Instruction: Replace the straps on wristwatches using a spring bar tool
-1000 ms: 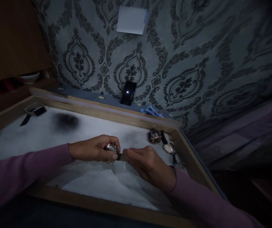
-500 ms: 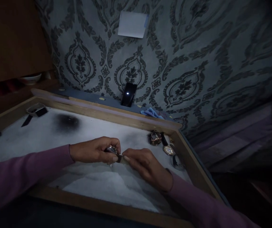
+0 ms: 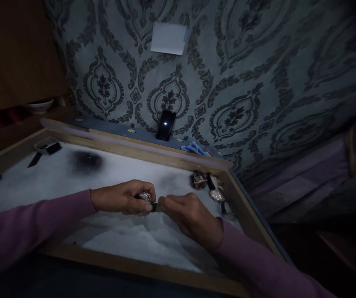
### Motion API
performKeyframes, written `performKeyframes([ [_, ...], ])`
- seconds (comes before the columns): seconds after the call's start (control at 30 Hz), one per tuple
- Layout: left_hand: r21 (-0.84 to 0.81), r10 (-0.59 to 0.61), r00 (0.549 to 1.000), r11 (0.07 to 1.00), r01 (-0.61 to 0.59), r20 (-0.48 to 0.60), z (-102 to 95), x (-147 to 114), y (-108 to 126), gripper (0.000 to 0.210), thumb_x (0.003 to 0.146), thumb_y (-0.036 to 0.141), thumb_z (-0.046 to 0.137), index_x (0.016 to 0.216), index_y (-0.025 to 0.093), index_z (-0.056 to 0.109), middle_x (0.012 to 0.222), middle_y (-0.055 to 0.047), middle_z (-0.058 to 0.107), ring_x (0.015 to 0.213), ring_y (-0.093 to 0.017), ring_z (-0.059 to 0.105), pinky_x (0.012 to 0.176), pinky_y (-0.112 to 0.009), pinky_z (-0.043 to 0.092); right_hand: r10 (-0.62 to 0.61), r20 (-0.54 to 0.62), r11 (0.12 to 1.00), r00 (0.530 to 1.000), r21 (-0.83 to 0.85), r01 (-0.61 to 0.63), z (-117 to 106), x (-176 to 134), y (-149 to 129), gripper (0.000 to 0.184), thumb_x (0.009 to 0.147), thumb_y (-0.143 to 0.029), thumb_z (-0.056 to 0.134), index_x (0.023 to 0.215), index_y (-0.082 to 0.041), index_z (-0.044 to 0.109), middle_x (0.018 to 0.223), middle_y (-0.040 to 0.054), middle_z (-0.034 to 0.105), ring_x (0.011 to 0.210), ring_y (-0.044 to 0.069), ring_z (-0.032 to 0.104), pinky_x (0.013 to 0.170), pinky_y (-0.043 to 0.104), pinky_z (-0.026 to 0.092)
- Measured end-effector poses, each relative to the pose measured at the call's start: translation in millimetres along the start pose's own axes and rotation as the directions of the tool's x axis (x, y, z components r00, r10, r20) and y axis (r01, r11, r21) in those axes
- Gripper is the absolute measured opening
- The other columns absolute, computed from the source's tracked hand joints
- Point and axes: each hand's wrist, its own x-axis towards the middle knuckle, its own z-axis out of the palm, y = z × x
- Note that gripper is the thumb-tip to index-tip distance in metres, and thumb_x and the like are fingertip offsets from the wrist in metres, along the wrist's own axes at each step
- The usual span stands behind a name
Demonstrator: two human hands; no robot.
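A wristwatch (image 3: 144,195) with a shiny silver case is gripped in my left hand (image 3: 124,198), thumb below and fingers curled round it. A short dark strap (image 3: 155,206) sticks out to the right past my left thumb. My right hand (image 3: 190,215) is closed, its fingertips pinched at the strap's end beside a thin pale edge; whether that edge is part of the strap or a small tool, I cannot tell. Both hands are held above the white lining (image 3: 128,244) of a shallow wooden tray.
The wooden tray rim (image 3: 140,265) runs all round. Inside on the right lie a dark and gold watch (image 3: 199,180), a gold-cased watch (image 3: 216,195) and another dark watch (image 3: 226,209). A strapped item (image 3: 49,146) sits far left. Behind stand a phone (image 3: 166,125) and a blue cloth (image 3: 194,148).
The view has shifted slightly, so the tray and wall appear a little to the left. My hands keep nearly the same hold, with the right fingers slightly more curled.
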Motion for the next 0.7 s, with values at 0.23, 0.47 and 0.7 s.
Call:
performKeyframes([
  [0.23,0.014,0.010,1.000,1.000,-0.010,-0.016,1.0,-0.4,-1.1,0.035,0.084,0.047,0.065,0.089,0.017,0.048,0.066,0.006,0.048,0.047,-0.005,0.031,0.039,-0.017,0.020,0.003,0.010,1.000,1.000,-0.017,-0.003,0.2,0.0,0.0,0.022,0.090,-0.002,0.035,0.080,-0.018,0.046,0.062,-0.0036,0.043,0.049,0.011,0.034,0.048,0.023,0.023],
  [0.47,0.059,0.007,0.998,0.998,-0.003,-0.055,3.1,0.4,-1.0,0.035,0.082,0.048,0.064,0.088,0.017,0.047,0.062,0.008,0.045,0.045,-0.005,0.029,0.039,-0.018,0.020,0.036,0.070,0.994,0.997,-0.102,-0.028,-1.8,1.3,0.3,0.023,0.085,0.001,0.036,0.079,-0.018,0.047,0.062,-0.0033,0.044,0.049,0.011,0.033,0.050,0.024,0.022],
  [0.7,0.225,0.064,0.990,0.974,-0.035,-0.122,4.9,1.6,-0.9,0.023,0.085,0.036,0.059,0.088,0.017,0.047,0.068,0.005,0.045,0.058,-0.008,0.036,0.052,-0.021,0.028,0.190,0.126,0.961,0.974,0.180,-0.211,-1.9,2.6,0.7,0.025,0.088,-0.005,0.038,0.068,-0.020,0.038,0.058,-0.0056,0.038,0.048,0.008,0.033,0.050,0.021,0.025],
])
